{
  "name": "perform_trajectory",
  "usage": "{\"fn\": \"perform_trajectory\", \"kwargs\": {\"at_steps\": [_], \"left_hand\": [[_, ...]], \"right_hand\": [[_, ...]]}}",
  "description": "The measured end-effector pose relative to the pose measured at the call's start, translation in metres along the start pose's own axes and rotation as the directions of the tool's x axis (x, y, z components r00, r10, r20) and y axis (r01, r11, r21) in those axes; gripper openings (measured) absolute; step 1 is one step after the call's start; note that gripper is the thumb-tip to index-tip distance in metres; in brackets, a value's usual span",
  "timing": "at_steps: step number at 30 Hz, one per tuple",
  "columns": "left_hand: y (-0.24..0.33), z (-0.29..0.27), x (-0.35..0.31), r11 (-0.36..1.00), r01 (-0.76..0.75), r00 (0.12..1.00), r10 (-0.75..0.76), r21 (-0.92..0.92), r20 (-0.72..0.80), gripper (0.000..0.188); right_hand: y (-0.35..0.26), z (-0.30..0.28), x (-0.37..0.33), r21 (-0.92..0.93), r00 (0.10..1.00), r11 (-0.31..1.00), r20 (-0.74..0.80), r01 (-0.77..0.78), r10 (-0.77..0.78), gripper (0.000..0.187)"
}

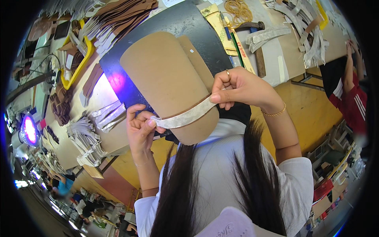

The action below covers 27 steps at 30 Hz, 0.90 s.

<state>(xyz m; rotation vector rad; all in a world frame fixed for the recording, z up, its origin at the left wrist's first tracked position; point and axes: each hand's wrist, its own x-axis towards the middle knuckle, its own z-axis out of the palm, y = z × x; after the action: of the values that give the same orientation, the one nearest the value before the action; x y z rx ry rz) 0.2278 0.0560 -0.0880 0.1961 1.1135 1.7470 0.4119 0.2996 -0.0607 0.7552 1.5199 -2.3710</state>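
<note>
Where the far left of the frame is dim, a round lamp (29, 130) glows pink and white. Next to it, thin, floppy gray strips (85, 134) lie in a messy bunch on the smooth tan table (65, 154). Nearer the middle, the left hand (140, 128) has its fingers bent and pinches one end of a pale strip (189, 114). That strip is long, flat and soft-looking, with a blotchy face. It lies in a curve across the lower part of a big brown form (166, 71), just below the middle of the frame. The form is smooth, dull and bent like a piece of tube, with round corners. Behind it is a shiny dark board (173, 17). The right hand (241, 89) pinches the strip's other end between thumb and finger. At the upper right, a hammer (259, 61) has a wooden handle, near a tangle of thin tan bands (238, 12).

As for holders, a bent yellow rim (90, 51) at the upper left goes around brown and gray pieces; I cannot tell how deep it is.
</note>
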Motion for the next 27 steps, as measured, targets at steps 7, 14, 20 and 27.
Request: {"fn": "perform_trajectory", "kwargs": {"at_steps": [7, 14, 20, 27], "left_hand": [[-0.002, 0.005, 0.001, 0.999, 0.017, 0.998, -0.016, 0.028, -0.055, 0.047], [-0.006, 0.008, 0.001, 1.000, -0.023, 0.997, 0.024, 0.012, -0.079, 0.051], [-0.003, 0.012, 0.001, 0.999, -0.024, 0.996, 0.026, 0.034, -0.084, 0.054], [-0.003, 0.016, 0.002, 0.999, -0.043, 0.996, 0.045, 0.030, -0.077, 0.054]], "right_hand": [[0.015, 0.000, 0.007, 0.090, 0.997, 0.995, 0.064, 0.039, -0.045, 0.028], [0.034, -0.006, 0.003, 0.327, 0.997, 0.944, 0.072, -0.032, 0.009, 0.026], [0.040, -0.004, 0.001, 0.379, 0.998, 0.925, 0.064, -0.012, -0.013, 0.026], [0.052, 0.007, 0.005, 0.288, 0.990, 0.947, -0.050, 0.142, -0.133, 0.025]]}}
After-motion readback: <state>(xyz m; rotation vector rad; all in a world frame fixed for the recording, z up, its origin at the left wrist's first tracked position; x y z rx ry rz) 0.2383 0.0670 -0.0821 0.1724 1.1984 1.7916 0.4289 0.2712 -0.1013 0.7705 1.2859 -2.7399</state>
